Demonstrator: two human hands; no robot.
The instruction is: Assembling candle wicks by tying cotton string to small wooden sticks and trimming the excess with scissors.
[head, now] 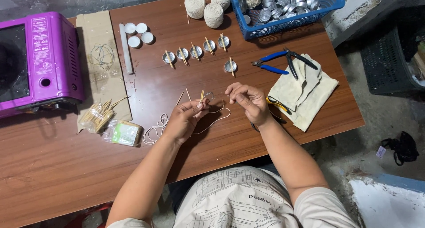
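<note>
My left hand pinches a pair of short wooden sticks upright, with a piece of white string looping from it across the table. My right hand is beside it, fingers pinched on the string's end near the sticks. Just beyond my hands, small metal cups stand in a row, each with sticks laid across its rim. One more such cup stands apart, closer to me.
A brown table carries a purple stove, a bag of sticks, white candles, twine balls, a blue basket of metal cups, blue pliers and a cream cloth.
</note>
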